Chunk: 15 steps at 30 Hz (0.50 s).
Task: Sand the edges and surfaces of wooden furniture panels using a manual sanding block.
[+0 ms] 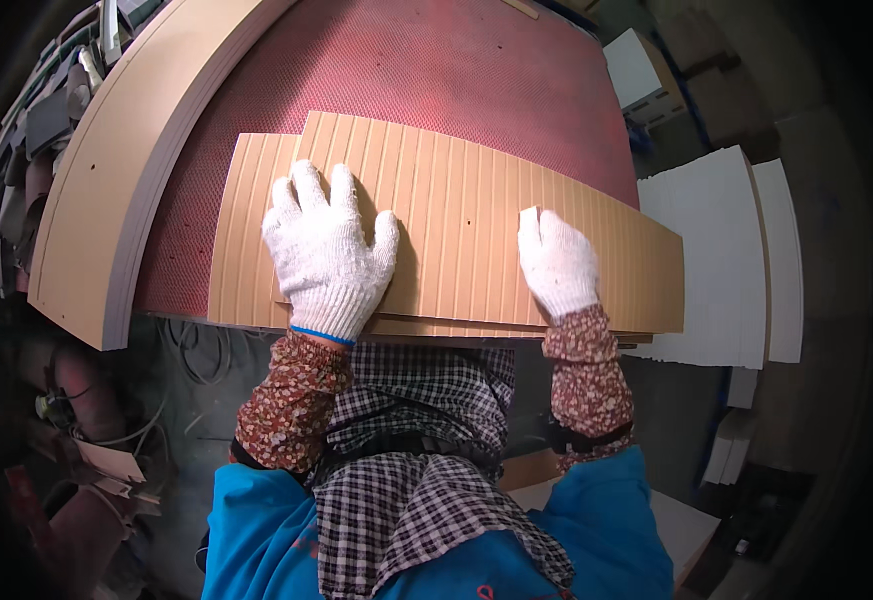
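A tan grooved panel (456, 200) lies on the red textured work surface, on top of another grooved panel (241, 220) whose left end sticks out. My left hand (326, 245), in a white knitted glove, rests flat on the left part of the top panel, fingers spread. Farther right, my right hand (559, 255), also gloved, is closed over the same panel. A small pale flat piece (529, 213) sticks out at its fingertips; its kind is too small to make out.
Long pale boards (146, 130) are stacked along the left of the red surface (436, 75). White-faced panels (706, 260) stand stacked at the right. Scraps (51, 125) pile up at the far left. Cables (196, 350) hang below the table edge.
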{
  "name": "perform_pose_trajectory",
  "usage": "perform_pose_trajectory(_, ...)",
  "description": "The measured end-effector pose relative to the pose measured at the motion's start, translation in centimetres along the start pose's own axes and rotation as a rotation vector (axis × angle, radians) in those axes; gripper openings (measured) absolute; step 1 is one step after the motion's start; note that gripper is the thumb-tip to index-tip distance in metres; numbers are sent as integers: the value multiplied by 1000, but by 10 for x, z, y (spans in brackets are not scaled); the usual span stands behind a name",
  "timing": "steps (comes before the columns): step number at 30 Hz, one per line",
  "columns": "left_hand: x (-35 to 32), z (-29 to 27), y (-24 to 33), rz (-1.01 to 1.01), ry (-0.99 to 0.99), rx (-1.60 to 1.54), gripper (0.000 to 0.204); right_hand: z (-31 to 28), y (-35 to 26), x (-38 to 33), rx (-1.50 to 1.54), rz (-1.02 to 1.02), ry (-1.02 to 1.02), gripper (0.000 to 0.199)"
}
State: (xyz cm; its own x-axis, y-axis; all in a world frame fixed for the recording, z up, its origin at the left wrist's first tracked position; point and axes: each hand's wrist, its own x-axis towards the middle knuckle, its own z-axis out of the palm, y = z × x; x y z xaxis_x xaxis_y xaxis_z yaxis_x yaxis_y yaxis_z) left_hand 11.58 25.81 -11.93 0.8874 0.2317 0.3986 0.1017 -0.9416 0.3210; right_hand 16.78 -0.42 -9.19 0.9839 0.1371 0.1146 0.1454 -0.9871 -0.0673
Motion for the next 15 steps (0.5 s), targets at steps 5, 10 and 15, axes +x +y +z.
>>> perform_pose_trajectory(5,1,1,0,1,1,16,65,3,5,117,-66,83,-233,51)
perform_pose_trajectory(10,0,1,-1,-7,12,25,65,-1,-4,146,-37,136,-284,53)
perform_pose_trajectory(15,1,1,-1,-12,16,-15,64,4,1,86,-108,115,-229,53)
